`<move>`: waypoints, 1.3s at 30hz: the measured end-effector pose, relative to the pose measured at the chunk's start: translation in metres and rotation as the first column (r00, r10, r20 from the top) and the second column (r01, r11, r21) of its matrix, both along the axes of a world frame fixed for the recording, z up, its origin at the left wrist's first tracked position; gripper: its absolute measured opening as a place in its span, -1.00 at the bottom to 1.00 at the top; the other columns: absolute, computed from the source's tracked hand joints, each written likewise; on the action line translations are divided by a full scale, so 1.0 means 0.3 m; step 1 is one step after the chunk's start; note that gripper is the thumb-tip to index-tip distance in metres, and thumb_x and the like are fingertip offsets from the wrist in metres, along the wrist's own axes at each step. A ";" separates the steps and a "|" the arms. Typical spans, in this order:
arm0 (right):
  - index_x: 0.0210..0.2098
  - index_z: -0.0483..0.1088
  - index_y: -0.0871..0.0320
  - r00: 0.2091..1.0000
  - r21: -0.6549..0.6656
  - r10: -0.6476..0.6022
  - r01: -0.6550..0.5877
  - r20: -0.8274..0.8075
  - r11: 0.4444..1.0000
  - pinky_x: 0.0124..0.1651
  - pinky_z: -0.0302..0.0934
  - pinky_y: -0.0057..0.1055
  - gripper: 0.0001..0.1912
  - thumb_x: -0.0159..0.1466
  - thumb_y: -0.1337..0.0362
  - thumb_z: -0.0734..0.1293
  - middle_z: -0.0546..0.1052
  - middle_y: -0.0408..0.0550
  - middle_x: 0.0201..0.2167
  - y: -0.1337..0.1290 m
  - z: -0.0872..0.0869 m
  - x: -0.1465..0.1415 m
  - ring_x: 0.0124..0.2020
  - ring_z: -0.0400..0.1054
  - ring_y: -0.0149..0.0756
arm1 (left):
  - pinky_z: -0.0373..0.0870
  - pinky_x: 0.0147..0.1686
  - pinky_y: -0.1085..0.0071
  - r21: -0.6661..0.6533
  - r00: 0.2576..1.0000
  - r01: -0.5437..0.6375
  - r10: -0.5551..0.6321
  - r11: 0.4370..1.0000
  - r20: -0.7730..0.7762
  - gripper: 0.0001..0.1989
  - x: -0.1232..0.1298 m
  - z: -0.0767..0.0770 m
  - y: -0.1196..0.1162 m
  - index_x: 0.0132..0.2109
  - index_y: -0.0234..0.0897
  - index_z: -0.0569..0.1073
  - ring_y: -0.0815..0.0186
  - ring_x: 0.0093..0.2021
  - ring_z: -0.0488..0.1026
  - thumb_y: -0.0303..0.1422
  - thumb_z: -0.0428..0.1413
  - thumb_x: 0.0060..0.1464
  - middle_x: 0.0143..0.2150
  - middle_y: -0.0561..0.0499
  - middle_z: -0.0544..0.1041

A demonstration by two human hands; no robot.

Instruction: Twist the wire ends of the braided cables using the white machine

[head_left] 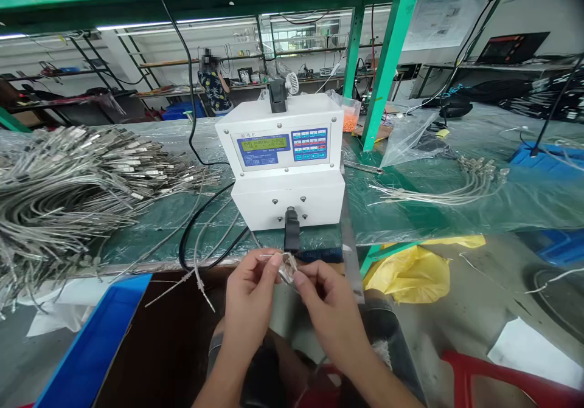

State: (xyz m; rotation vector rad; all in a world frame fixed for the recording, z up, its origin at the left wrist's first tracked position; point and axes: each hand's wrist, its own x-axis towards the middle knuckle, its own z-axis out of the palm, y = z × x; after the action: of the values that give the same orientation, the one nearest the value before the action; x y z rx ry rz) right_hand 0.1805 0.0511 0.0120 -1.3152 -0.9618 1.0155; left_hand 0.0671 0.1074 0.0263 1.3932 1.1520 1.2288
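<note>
My left hand and my right hand meet low in the middle, both pinching a small clear connector piece with thin wire ends. The piece is small and partly hidden by my fingertips. Just beyond it stands a white machine with a lit display, a keypad and a black nozzle pointing toward my hands. A large pile of grey cables with metal-tipped ends lies on the left of the bench. On the right rests a smaller bundle of pale wires.
A green post rises behind the machine. A wrench and a plastic bag lie to its right. Below are a blue bin, a yellow bag and a red stool. Another person is far back.
</note>
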 end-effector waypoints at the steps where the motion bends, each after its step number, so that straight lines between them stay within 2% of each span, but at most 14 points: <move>1: -0.36 0.44 0.14 1.000 0.003 -0.005 0.005 0.001 1.000 -0.39 0.04 -0.46 -0.74 0.33 0.11 0.28 0.40 -0.21 -0.51 -0.001 0.001 -0.001 -0.46 0.20 -0.39 | 0.28 -0.40 0.48 -0.001 1.000 -0.001 0.001 1.000 -0.004 -0.85 -0.002 -0.003 -0.001 -0.29 -0.23 0.56 0.36 -0.48 0.31 -0.25 0.21 0.13 -0.55 0.14 0.38; 17: -0.32 0.48 0.15 0.999 0.017 -0.025 0.025 0.022 1.000 -0.38 0.09 -0.47 -0.77 0.33 0.13 0.29 0.49 -0.17 -0.46 -0.006 -0.013 -0.004 -0.44 0.26 -0.38 | 0.31 -0.39 0.51 -0.004 1.000 0.007 -0.007 1.000 0.005 -0.87 -0.001 -0.015 0.001 -0.28 -0.23 0.54 0.40 -0.48 0.34 -0.27 0.20 0.15 -0.53 0.15 0.41; 24: -0.32 0.49 0.14 0.999 0.003 -0.031 0.031 0.035 1.000 -0.38 0.08 -0.46 -0.75 0.33 0.11 0.29 0.46 -0.18 -0.47 -0.002 -0.011 -0.002 -0.44 0.23 -0.38 | 0.30 -0.40 0.52 0.000 0.999 0.026 -0.026 1.000 0.046 -0.85 0.000 -0.023 0.008 -0.27 -0.24 0.53 0.41 -0.48 0.32 -0.25 0.20 0.15 -0.54 0.16 0.40; 39: -0.37 0.48 0.15 0.997 -0.003 -0.026 0.026 0.073 1.000 -0.40 0.10 -0.49 -0.76 0.32 0.16 0.28 0.47 -0.18 -0.50 -0.032 0.000 -0.009 -0.46 0.27 -0.40 | 0.28 -0.43 0.49 -0.014 1.000 0.003 -0.002 1.000 0.025 -0.85 -0.002 -0.013 -0.033 -0.31 -0.23 0.53 0.39 -0.51 0.30 -0.25 0.21 0.15 -0.58 0.16 0.38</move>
State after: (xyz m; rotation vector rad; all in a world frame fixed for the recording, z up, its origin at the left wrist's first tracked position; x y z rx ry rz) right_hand 0.1780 0.0416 0.0120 -1.3721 -0.9953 0.9553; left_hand 0.0665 0.0976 0.0225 1.3651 1.1395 1.2308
